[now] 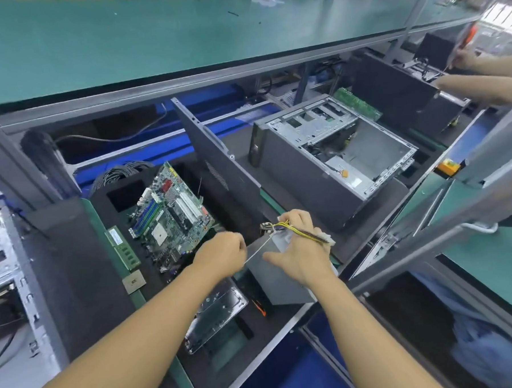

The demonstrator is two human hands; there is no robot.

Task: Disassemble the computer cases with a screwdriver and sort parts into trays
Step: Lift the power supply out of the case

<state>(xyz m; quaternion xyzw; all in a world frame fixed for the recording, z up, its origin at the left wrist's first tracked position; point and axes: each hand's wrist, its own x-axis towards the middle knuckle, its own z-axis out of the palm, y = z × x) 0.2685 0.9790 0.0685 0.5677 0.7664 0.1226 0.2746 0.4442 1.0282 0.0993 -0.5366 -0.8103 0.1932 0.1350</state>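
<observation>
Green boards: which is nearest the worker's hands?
The large motherboard, beside the left hand; the slim memory stick lies farther left, the third board behind the open case.

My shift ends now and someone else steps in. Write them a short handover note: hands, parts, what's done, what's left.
Left hand: curled at the power supply's left edge; any grip is hidden.
Right hand: holds the cable bundle over the power supply.
Done: motherboard lies in the foam tray, with the RAM stick and CPU at its left edge. The case is open.
Left: probably set the power supply down, then finish the case.
</observation>
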